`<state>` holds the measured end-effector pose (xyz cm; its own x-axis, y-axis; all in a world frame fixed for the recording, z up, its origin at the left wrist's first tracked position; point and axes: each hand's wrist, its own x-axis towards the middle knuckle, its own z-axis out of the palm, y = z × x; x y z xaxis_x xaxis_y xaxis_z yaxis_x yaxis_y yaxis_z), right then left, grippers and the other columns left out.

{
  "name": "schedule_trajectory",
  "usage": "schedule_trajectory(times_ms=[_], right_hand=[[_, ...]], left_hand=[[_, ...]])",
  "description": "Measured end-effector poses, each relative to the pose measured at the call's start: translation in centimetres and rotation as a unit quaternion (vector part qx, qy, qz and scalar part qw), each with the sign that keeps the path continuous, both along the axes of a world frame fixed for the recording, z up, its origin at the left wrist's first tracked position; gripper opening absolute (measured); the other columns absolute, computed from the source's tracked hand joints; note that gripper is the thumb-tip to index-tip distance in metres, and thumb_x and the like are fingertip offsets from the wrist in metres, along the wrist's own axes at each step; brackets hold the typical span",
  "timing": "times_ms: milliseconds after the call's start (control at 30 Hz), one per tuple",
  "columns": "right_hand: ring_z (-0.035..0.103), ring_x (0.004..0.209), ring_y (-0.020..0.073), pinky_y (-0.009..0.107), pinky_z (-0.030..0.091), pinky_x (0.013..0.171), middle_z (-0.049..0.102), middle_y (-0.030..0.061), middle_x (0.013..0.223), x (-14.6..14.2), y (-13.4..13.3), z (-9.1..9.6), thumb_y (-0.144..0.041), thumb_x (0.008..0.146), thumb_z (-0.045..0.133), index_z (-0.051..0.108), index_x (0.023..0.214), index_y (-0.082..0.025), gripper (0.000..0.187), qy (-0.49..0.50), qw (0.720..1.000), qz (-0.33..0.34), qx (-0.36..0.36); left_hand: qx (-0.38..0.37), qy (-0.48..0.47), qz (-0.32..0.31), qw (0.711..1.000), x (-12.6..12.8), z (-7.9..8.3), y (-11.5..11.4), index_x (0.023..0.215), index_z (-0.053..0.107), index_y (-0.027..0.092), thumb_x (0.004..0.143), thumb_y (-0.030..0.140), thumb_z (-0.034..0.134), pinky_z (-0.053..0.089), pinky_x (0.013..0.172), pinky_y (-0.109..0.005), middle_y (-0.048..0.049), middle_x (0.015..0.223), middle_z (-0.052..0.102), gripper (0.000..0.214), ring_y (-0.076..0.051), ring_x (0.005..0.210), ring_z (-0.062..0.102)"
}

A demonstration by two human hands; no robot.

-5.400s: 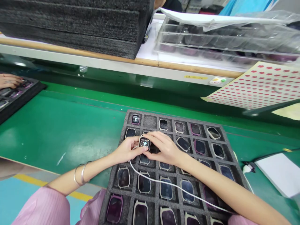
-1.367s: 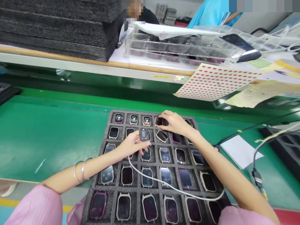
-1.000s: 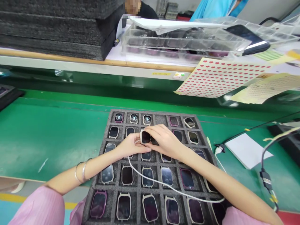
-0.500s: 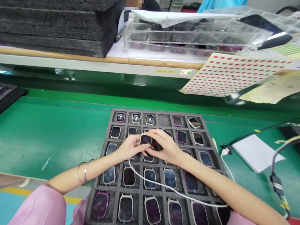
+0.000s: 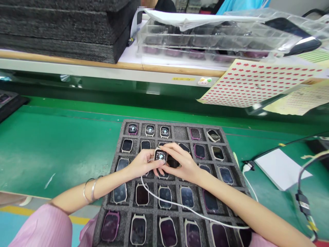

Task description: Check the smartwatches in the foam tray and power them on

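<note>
White cable (image 5: pixel 177 206) across foam tray (image 5: pixel 129 202) (slack), passage left over green mat (image 5: pixel 64 154)

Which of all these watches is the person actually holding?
The lit-screen smartwatch between the left hand and right hand, above the foam tray; the others lie in its slots.
</note>
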<state>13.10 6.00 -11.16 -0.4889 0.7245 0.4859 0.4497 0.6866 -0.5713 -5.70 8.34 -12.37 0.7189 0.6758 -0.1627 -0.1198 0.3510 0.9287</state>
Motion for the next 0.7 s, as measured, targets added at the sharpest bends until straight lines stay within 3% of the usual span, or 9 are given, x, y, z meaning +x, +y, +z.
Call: schedule_trajectory(times_ms=[467,567,700], right_hand=[[0.059,0.099,0.0245,0.039,0.055,0.08,0.058,0.0123,0.107,-0.1,-0.2,0.0,-0.024,0.088,0.062,0.048,0.131,-0.019,0.046,-0.011,1.0,0.002,0.004],[0.059,0.098,0.0255,0.041,0.053,0.082,0.059,0.0124,0.107,0.2,0.1,1.0,-0.026,0.088,0.061,0.05,0.128,-0.018,0.041,-0.055,0.998,0.001,0.011],[0.058,0.101,0.0268,0.043,0.049,0.088,0.061,0.0097,0.108,2.5,2.4,3.1,-0.031,0.086,0.066,0.055,0.119,-0.021,0.037,-0.06,0.998,-0.03,0.015]], left_hand=[[0.025,0.006,-0.015,1.0,-0.2,-0.4,0.0,0.083,0.056,0.011,0.079,0.044,0.066,0.05,0.046,-0.022,-0.0044,0.063,0.063,0.035,-0.015,0.054,0.063],[0.044,0.032,-0.01,0.998,-0.1,-0.5,-0.2,0.088,0.055,0.012,0.082,0.046,0.062,0.043,0.043,-0.02,-0.001,0.063,0.059,0.035,-0.01,0.048,0.054],[0.074,0.033,0.008,0.997,0.1,-0.9,-0.2,0.107,0.052,0.016,0.08,0.044,0.065,0.036,0.046,-0.018,0.0001,0.082,0.056,0.041,-0.006,0.053,0.043]])
